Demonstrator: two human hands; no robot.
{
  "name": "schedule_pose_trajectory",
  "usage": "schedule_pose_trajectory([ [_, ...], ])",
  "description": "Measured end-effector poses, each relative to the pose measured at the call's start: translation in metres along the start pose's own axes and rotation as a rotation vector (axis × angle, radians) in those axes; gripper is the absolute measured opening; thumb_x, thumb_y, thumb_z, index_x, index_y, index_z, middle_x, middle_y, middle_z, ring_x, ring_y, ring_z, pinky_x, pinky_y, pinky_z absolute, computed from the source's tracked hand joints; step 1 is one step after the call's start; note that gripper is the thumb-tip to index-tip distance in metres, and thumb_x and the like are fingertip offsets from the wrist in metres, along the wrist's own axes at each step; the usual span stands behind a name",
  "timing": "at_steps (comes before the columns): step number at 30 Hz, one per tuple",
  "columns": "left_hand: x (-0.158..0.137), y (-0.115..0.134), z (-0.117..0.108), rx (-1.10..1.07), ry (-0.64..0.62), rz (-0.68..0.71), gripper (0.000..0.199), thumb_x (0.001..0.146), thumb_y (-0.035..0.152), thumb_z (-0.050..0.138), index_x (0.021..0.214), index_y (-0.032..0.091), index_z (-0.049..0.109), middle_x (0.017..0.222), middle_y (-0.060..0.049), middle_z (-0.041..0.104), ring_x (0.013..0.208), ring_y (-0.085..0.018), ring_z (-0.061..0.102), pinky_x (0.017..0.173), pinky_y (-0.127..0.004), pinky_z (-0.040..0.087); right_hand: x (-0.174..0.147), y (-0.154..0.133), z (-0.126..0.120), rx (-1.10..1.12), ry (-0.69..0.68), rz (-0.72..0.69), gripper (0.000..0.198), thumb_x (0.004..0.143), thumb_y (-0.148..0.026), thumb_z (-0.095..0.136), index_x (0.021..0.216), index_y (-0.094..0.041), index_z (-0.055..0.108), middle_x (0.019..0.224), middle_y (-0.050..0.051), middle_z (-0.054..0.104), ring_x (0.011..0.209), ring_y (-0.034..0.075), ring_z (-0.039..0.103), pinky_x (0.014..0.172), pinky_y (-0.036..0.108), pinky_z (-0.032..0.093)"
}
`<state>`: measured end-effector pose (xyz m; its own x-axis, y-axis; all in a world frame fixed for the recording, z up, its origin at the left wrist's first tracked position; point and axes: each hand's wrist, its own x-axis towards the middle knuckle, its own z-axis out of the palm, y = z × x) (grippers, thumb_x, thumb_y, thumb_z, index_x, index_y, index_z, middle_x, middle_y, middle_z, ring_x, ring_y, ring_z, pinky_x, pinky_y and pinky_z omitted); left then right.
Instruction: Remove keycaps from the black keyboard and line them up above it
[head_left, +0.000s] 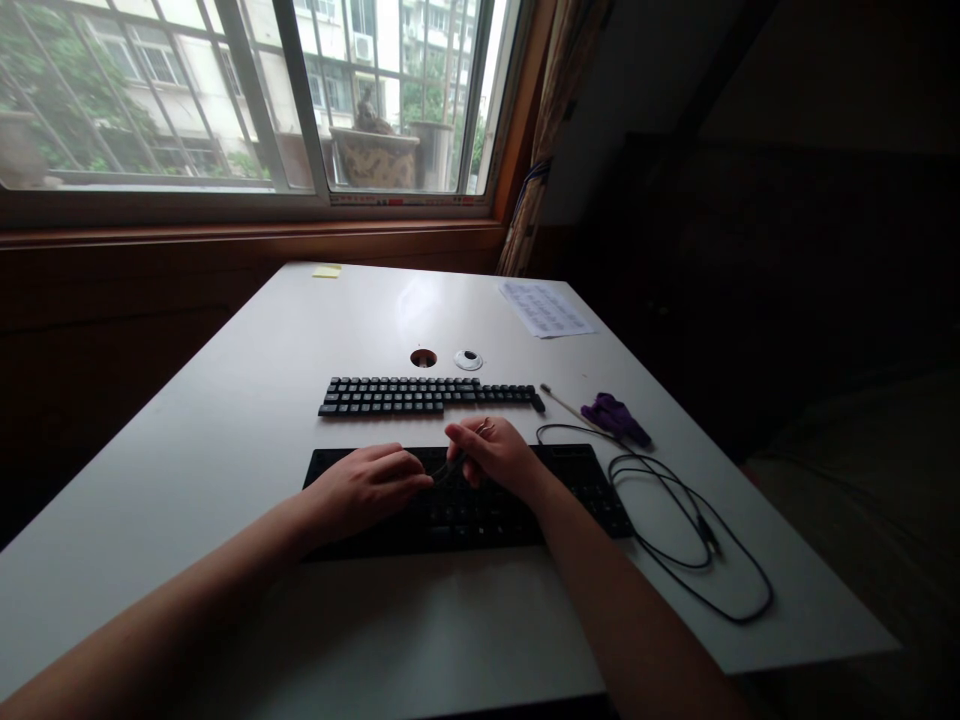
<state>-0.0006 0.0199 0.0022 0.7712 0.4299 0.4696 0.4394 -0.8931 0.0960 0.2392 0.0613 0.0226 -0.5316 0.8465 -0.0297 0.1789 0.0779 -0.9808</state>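
Note:
A black keyboard (480, 515) lies in front of me, with both hands above its middle. My right hand (491, 455) is closed around a wire keycap puller (486, 426), whose thin wire loops stick up past the fingers. My left hand (375, 482) hovers over the keyboard's left half with its fingers drawn together; what they pinch, if anything, is hidden. A dark thin piece shows between the two hands, too dim to name. Behind the keyboard, loose black keycaps (397, 395) stand in close rows.
A black cable (675, 540) lies coiled at right. Beside it are a purple cloth (616, 418) and a thin brush-like stick (566, 405). Printed sheets (547, 308), a yellow note (327, 271), a round hole (424, 358) and its white cover (469, 360) are farther back on the white table (225, 400).

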Motion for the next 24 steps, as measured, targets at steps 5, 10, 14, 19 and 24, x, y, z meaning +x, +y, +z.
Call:
schedule_pose_trajectory([
  [5,-0.0019,0.0014,-0.0001,0.012,0.017,0.041,0.024,0.094,0.015,0.052,0.116,0.018,0.061,0.093,-0.007,0.064,0.078,-0.016,0.059,0.068,-0.029,0.053,0.0015,-0.0009,0.0016,0.109,-0.069,0.066,0.047,0.086,-0.06,0.058,0.071,-0.016,0.063,0.043,-0.003,0.058,0.034,0.008,0.051,0.036,0.017,0.033],
  [10,-0.0034,0.0051,-0.0035,-0.008,0.102,-0.031,0.022,0.092,0.015,0.053,0.112,0.018,0.06,0.09,-0.005,0.064,0.074,-0.014,0.058,0.065,-0.027,0.051,0.0015,-0.0023,0.003,0.263,-0.118,0.092,0.045,0.085,-0.06,0.06,0.074,-0.016,0.06,0.049,-0.001,0.062,0.038,0.01,0.056,0.035,0.017,0.034],
  [14,-0.004,0.0069,-0.0045,-0.009,0.2,-0.092,0.022,0.09,0.013,0.052,0.11,0.02,0.06,0.088,-0.003,0.064,0.073,-0.012,0.059,0.067,-0.024,0.05,0.001,-0.0003,0.0043,0.341,-0.112,0.108,0.042,0.084,-0.058,0.062,0.077,-0.017,0.059,0.052,-0.001,0.064,0.042,0.011,0.06,0.036,0.017,0.037],
  [19,-0.0027,0.0058,-0.0015,0.023,0.28,-0.155,0.021,0.085,0.01,0.055,0.103,0.019,0.06,0.086,-0.002,0.064,0.072,-0.012,0.06,0.065,-0.022,0.05,0.0012,0.003,0.0054,0.354,-0.082,0.094,0.038,0.084,-0.055,0.064,0.079,-0.017,0.058,0.056,0.0,0.065,0.046,0.012,0.063,0.04,0.018,0.041],
  [24,-0.0013,0.0035,0.002,0.016,0.296,-0.189,0.018,0.083,0.009,0.056,0.098,0.018,0.06,0.085,-0.003,0.064,0.069,-0.012,0.059,0.064,-0.022,0.049,0.0017,0.0017,0.0073,0.3,-0.045,0.051,0.036,0.084,-0.052,0.065,0.079,-0.017,0.058,0.057,0.0,0.066,0.047,0.013,0.064,0.04,0.019,0.042],
])
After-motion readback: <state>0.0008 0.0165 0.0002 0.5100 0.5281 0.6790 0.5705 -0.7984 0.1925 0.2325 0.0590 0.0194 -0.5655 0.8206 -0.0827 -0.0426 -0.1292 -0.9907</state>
